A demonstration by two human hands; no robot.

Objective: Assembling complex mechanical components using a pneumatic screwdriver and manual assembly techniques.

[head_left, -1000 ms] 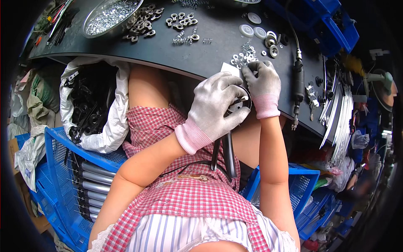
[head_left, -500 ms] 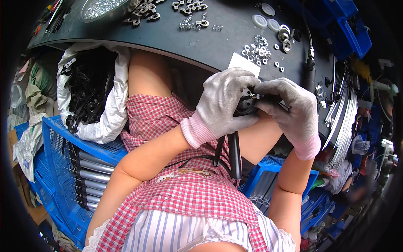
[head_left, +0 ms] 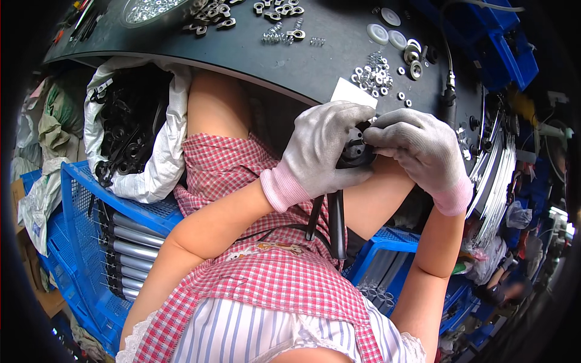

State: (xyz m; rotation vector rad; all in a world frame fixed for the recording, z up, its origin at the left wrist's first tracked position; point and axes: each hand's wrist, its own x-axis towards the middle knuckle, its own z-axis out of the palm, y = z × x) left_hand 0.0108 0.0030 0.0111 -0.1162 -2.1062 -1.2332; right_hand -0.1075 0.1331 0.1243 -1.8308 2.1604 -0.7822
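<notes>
My left hand [head_left: 324,142], in a grey-white glove with a pink cuff, is wrapped round a round black plastic fitting [head_left: 354,155] with small holes in its face. Below that hand a black tube [head_left: 337,227] and a thinner black rod [head_left: 315,218] hang down over my lap; how they join the fitting is hidden. My gloved right hand [head_left: 420,145] is closed, its fingertips pinched together at the fitting's right side. Whatever lies between those fingertips is covered by the glove. Just beyond the hands a white card [head_left: 353,94] lies at the table edge.
On the dark table [head_left: 242,57] lie small metal rings [head_left: 375,78], springs [head_left: 275,36], metal lugs [head_left: 281,9] and white discs [head_left: 377,33]. A white sack [head_left: 172,142] of black parts stands left, above a blue crate [head_left: 85,181] of metal tubes. Metal rods [head_left: 493,175] lie right.
My right hand has shifted slightly right and turned, its fingers now closer together. The metal-tipped piece seen at its fingertips no longer shows. My left hand keeps its hold on the fitting.
</notes>
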